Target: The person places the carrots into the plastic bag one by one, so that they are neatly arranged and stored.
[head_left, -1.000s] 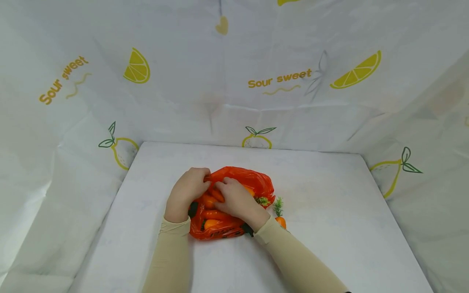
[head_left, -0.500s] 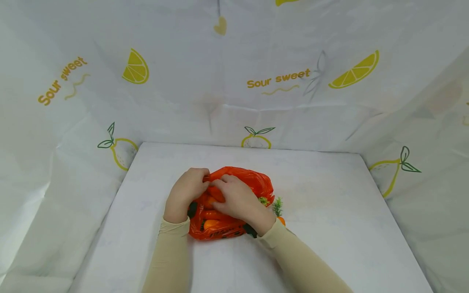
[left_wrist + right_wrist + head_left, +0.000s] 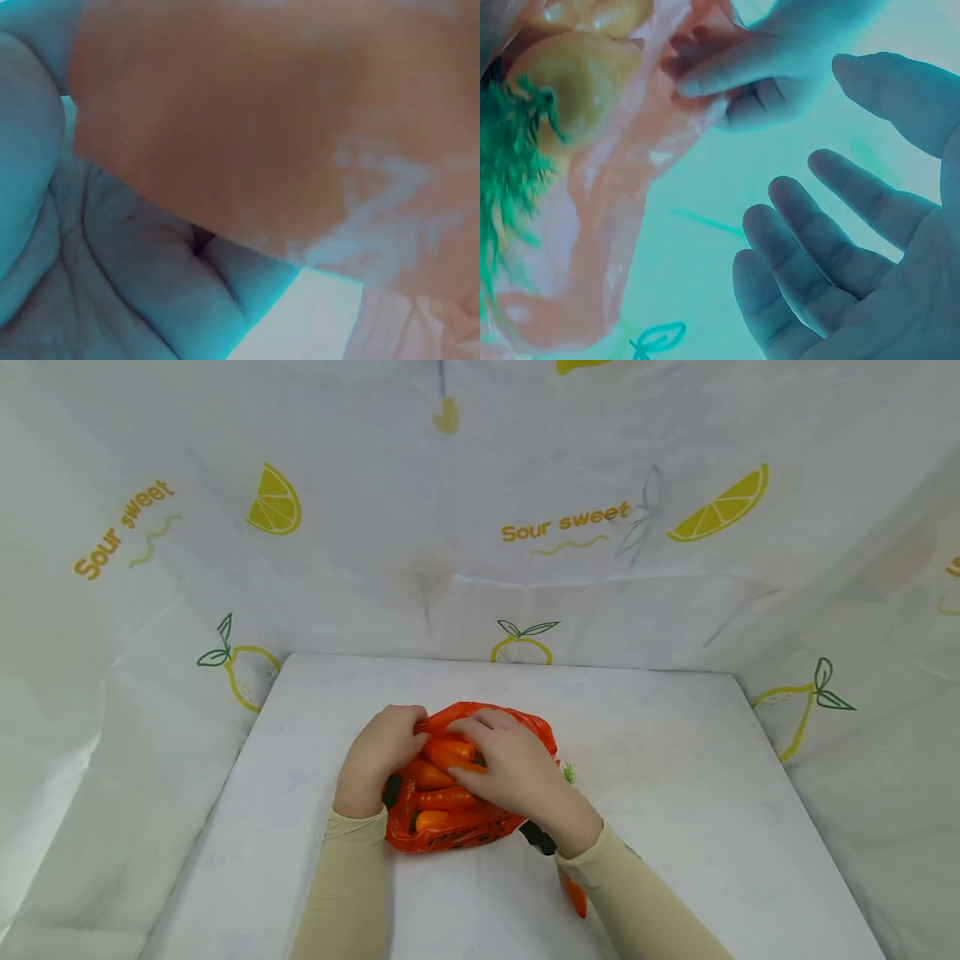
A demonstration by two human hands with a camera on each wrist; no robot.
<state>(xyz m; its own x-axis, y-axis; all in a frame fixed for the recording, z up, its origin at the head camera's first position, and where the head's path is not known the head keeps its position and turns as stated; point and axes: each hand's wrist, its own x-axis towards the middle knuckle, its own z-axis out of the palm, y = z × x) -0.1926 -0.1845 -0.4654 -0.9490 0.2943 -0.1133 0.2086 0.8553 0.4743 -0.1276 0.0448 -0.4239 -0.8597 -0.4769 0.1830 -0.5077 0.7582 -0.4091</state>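
Observation:
A red plastic bag [image 3: 402, 838] lies on the white table with several carrots [image 3: 447, 798] inside. At its left rim, my left hand [image 3: 377, 750] pinches the plastic between thumb and fingers. In the left wrist view the bag's film [image 3: 225, 112] covers much of the palm [image 3: 135, 262]. My right hand [image 3: 517, 768] hovers over the bag's right part. The right wrist view shows that hand [image 3: 847, 255] with its fingers spread and nothing in them. Green leafy tops [image 3: 510, 157] stick out at the bag's mouth there. Part of the contents is hidden beneath the right hand.
Right of the bag, a small green sprig [image 3: 569, 773] peeks out past the right hand. An orange-red pointed tip [image 3: 576, 897] shows beside the right sleeve; the wrist hides what lies between. A white lemon-print cloth [image 3: 405, 527] encloses the table's back and sides.
My right hand has drawn back rightward from inside the bag, uncovering more carrots. The pointed tip beside the sleeve has come into view. My left hand keeps its hold on the rim.

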